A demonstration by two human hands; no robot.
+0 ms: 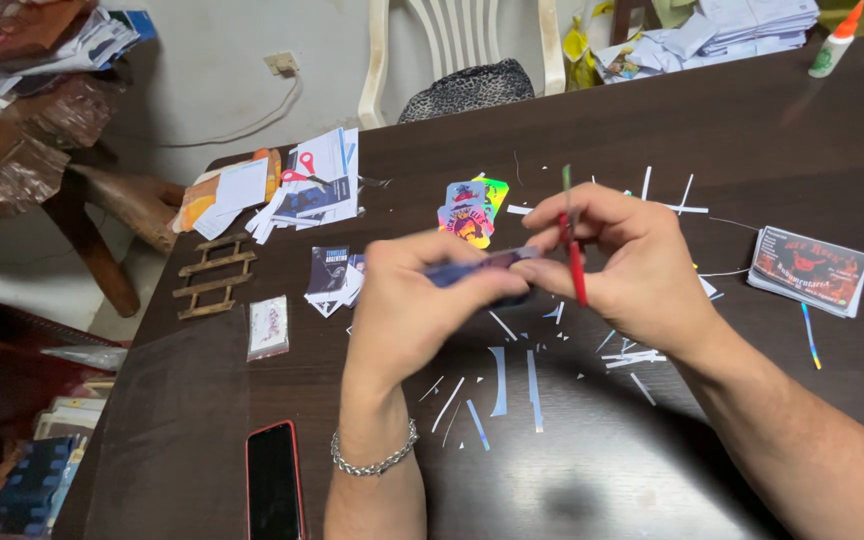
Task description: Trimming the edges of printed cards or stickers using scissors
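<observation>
Left hand [407,300] pinching a blue paper card [482,266], right hand [622,262] gripping red-handled scissors [574,255], white paper offcuts [502,385] scattered near, red-edged black phone [274,482] near left, dark printed card stack [810,270] right, white glue bottle [836,42] far right.

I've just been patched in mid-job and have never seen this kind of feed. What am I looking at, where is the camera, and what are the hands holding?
There is one picture, from a camera on a person's head looking down at their own bare hands over a dark table. The left hand, with a chain bracelet, pinches a small blue card. The right hand grips red-handled scissors at the card's edge. Thin paper strips litter the table. Around lie stacks of cards, a phone, a glue bottle and another pair of scissors.
</observation>
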